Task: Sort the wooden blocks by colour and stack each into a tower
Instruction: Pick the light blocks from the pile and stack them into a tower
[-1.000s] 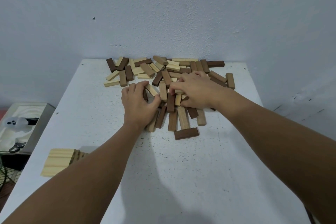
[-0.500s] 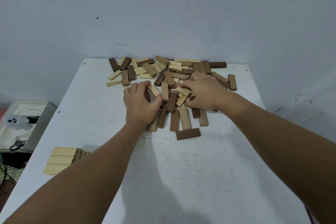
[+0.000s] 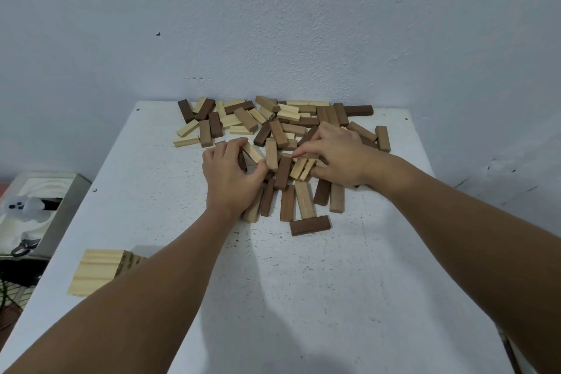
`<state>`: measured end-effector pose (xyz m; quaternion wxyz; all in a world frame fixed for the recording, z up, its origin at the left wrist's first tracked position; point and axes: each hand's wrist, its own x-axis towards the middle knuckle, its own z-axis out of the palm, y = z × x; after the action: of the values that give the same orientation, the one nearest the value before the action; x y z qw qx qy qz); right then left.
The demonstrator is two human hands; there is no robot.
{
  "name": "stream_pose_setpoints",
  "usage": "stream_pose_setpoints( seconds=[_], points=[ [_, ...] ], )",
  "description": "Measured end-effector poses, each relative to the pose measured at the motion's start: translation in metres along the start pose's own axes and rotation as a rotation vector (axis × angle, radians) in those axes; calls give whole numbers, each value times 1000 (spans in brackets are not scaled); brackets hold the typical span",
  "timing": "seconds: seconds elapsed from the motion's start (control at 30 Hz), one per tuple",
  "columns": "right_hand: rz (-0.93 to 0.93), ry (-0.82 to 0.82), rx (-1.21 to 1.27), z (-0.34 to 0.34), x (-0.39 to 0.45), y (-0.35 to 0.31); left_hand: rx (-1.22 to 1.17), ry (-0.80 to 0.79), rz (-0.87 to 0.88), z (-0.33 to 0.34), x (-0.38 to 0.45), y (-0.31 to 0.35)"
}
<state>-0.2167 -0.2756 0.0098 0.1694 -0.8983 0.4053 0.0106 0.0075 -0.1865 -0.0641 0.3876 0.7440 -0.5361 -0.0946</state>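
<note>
- Your blocks (image 3: 274,130) are small rectangular wooden bars in three shades: pale, mid-brown and dark brown. They lie mixed in a loose pile at the table's (image 3: 303,297) 12 o'clock end, against the wall (image 3: 273,24).
- The bars point every way. Near the wall many lie crosswise, 9 to 3 o'clock; the near ones run roughly 6 to 12. One dark block (image 3: 310,225) lies alone at the pile's 6 o'clock edge, its long axis close to 9 to 3, tilted slightly.
- A low pale stack (image 3: 95,272) sits at the table's 8 o'clock edge, well apart from the pile; your left forearm hides part of it.
- Your left hand (image 3: 230,179) rests on the pile's 8 o'clock side, fingers curled and closed on a pale block (image 3: 252,152) that points about 11 to 5 between thumb and fingertips.
- Your right hand (image 3: 337,158) lies at the pile's 4 o'clock side, fingers bent and clamped on a few pale blocks (image 3: 302,167) held side by side, their long axes about 7 to 1.
- The two hands are near each other, apart, with a dark upright-running block (image 3: 283,171) between them.
</note>
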Motion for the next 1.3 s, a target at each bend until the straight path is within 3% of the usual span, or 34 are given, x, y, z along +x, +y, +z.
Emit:
stream_pose_setpoints(
  seconds=[0.17, 0.4, 0.53, 0.7, 0.87, 1.03, 1.3],
  points=[
    [-43, 12, -182, 4, 1, -9, -11, -1, -6, 0, -1, 1],
    [-114, 168, -285, 6, -2, -7, -47, 20, -5, -3, 0, 3],
    [-86, 292, -225, 10, -12, -4, -144, 56, -32, -8, -5, 2],
    [79, 445, 63, 26, -41, -17, -194, 86, -24, -27, -27, 23],
    [222, 530, 385, 60, -94, -52, -107, -151, 124, -45, -88, 38],
    [321, 461, 473, 99, -149, -72, -83, -427, 201, -57, -149, 24],
    [316, 450, 534, 120, -169, -87, -59, -448, 277, -59, -179, 21]
  ],
)
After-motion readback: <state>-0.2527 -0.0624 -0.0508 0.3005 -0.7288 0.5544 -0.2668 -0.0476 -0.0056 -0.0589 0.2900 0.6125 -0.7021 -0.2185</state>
